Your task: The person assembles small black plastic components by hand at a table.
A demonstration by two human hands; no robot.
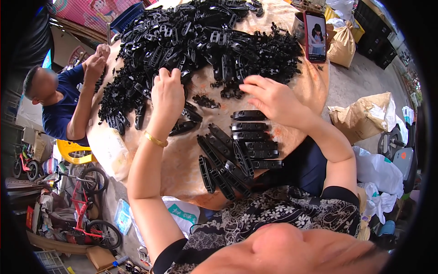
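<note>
My left hand [168, 95] is at the near edge of a big heap of black plastic parts [182, 41]. Its fingers are bent down and closed; whatever they hold is hidden behind the knuckles. Beside the small black clips [232, 92] is my right hand [276, 101], fingers stretched and thumb apart, with nothing visible between them. Long black slotted pieces [251, 126] lie stacked in a row below my right hand. More long black pieces [219, 141] are spread fanwise toward my body. A small cluster of clips [206, 101] lies between my hands.
A cloth-covered round table [315, 98] bears the parts. A phone [315, 37] stands at its far right against a cup [299, 27]. Another person [64, 100] works at the left with both hands raised. Sacks [365, 116] and a red bicycle [84, 205] flank the table.
</note>
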